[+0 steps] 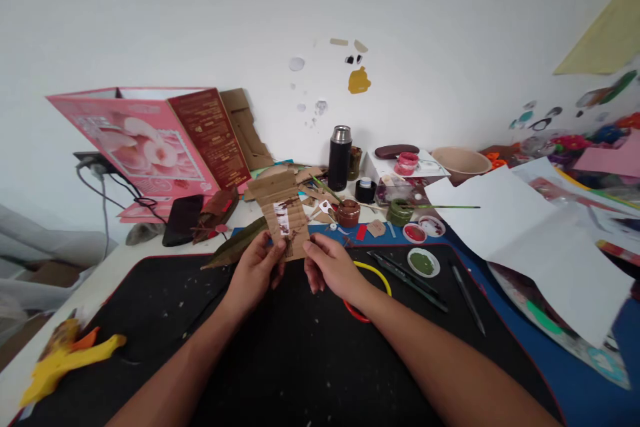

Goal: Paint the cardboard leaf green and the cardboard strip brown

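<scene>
A piece of brown cardboard is held up above the black desk mat, its top edge leaning away. It carries a white patch and dark brown smears. My left hand pinches its lower left edge between thumb and fingers. At the lower right edge, my right hand grips the same cardboard, thumb in front. A long dried leaf lies just left of my left hand. Under my right forearm is a yellow and red ring, partly hidden.
Behind the hands stand open jars of brown paint and green paint, with a black thermos further back. Paint lids and pens lie at right. A yellow glue gun is at far left, a pink box behind it.
</scene>
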A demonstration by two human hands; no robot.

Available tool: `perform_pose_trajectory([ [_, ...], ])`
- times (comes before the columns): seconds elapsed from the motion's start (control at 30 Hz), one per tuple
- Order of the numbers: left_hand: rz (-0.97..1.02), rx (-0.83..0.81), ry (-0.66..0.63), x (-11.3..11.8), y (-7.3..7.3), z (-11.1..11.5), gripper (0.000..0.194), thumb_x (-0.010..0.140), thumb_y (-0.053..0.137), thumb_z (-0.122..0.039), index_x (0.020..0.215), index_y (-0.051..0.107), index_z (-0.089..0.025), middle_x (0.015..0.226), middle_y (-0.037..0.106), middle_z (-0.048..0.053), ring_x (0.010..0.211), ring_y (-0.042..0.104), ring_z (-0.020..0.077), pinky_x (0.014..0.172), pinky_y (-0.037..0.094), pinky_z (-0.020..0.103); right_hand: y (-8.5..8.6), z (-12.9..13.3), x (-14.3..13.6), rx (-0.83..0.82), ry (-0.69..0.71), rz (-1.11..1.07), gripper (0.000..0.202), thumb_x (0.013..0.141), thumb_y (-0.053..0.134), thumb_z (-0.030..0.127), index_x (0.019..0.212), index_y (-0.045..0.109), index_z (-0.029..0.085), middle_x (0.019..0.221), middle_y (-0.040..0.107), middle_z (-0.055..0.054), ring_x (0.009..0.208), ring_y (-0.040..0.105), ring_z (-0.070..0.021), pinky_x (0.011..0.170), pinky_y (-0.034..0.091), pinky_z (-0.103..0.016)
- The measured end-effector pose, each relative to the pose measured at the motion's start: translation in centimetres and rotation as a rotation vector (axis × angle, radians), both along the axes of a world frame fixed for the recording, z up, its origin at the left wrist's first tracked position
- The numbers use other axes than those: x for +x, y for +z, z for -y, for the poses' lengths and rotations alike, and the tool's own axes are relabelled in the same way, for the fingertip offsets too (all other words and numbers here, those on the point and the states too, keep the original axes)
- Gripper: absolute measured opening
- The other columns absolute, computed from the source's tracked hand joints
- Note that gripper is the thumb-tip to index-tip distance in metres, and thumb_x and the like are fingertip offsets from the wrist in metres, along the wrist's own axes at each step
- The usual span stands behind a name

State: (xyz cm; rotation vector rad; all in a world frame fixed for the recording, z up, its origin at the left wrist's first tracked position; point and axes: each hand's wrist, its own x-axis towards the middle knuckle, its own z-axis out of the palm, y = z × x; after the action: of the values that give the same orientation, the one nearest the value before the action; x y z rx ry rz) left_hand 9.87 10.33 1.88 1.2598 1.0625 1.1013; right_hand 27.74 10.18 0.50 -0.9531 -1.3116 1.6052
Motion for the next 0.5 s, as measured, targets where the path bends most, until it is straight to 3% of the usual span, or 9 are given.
perform_pose_trajectory([
  [0.07, -0.014, 0.025, -0.002, 0.25, -0.09, 0.11, 0.055, 0.086, 0.075, -0.07, 0.099, 0.053, -0.021, 0.056, 0.053, -0.01, 0.039, 0.042, 0.0078, 0.035, 0.033, 0.018, -0.04, 0.09, -0.08, 0.003, 0.012, 0.018, 0.037, 0.098, 0.058, 0.06, 0.093, 0.051, 0.024, 0.054, 0.056, 0.01, 0.036, 0.053, -0.0109, 0.035, 0.034, -0.019],
  [0.23, 0.026, 0.028, -0.163, 0.78, -0.11, 0.44, 0.049, 0.09, 0.074, -0.064, 0.099, 0.054, -0.02, 0.061, 0.055, -0.009, 0.042, 0.045, 0.0082, 0.039, 0.035, 0.02, -0.16, 0.09, -0.08, 0.03, 0.012, 0.076, 0.033, 0.101, 0.056, 0.055, 0.092, 0.051, 0.024, 0.053, 0.054, 0.011, 0.037, 0.051, -0.0102, 0.036, 0.035, -0.019],
  [0.5, 0.07, -0.024, -0.254, 0.54, -0.28, 0.55, 0.044, 0.092, 0.074, -0.057, 0.098, 0.049, -0.022, 0.06, 0.061, -0.006, 0.043, 0.053, 0.0101, 0.041, 0.036, 0.02, -0.38, 0.03, -0.02, 0.06, 0.036, 0.087, 0.028, 0.1, 0.061, 0.05, 0.098, 0.049, 0.024, 0.051, 0.053, 0.013, 0.036, 0.05, -0.0112, 0.037, 0.036, -0.02],
])
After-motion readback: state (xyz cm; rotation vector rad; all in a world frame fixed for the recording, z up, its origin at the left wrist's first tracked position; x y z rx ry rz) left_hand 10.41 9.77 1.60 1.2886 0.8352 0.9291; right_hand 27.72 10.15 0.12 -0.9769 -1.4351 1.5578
